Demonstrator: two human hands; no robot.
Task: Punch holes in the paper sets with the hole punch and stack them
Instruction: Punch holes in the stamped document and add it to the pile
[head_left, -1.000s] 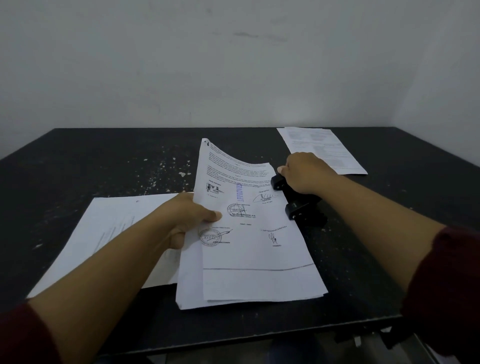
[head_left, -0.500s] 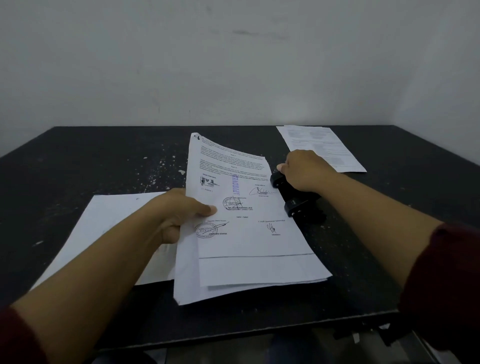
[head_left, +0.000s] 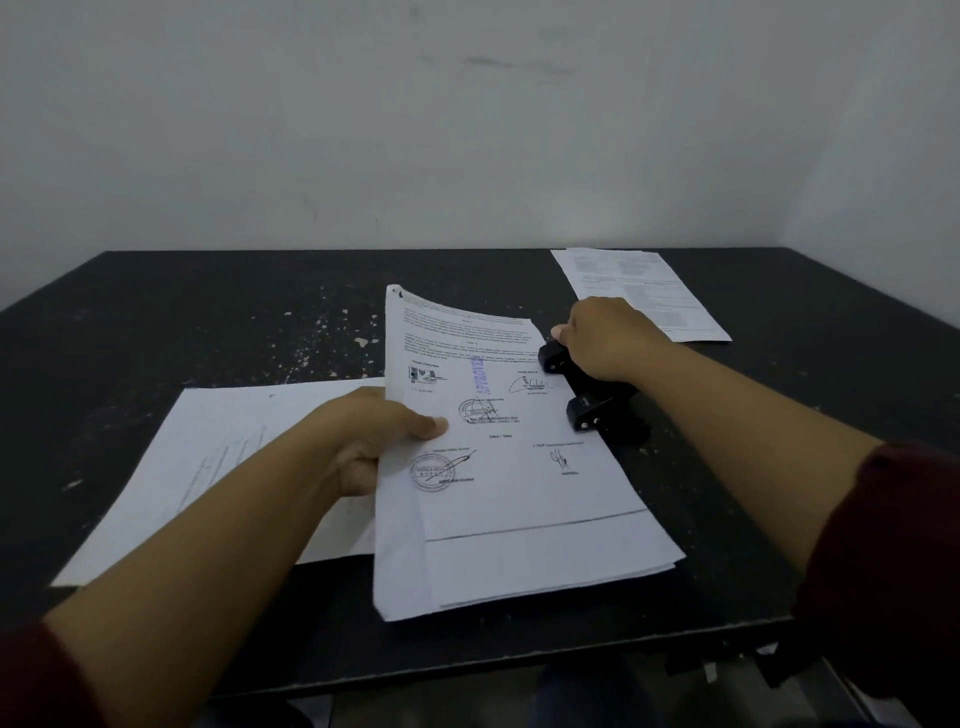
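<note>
A stapled paper set (head_left: 511, 467) with printed text, stamps and signatures lies across the middle of the black table (head_left: 208, 322). My left hand (head_left: 374, 441) pinches its left edge, thumb on top, and that side curls up. The set's right edge meets the black hole punch (head_left: 587, 397). My right hand (head_left: 605, 338) rests on top of the punch with fingers curled over it, hiding most of its lever. A flat stack of white sheets (head_left: 208, 467) lies at the left. Another printed paper set (head_left: 639, 293) lies at the back right.
A plain pale wall stands behind the table and at the right. White specks and scuffs mark the tabletop left of centre. The table's front edge runs just below the held paper set.
The held paper set has shifted slightly and its left side stands a little more raised. My right hand stays on the hole punch.
</note>
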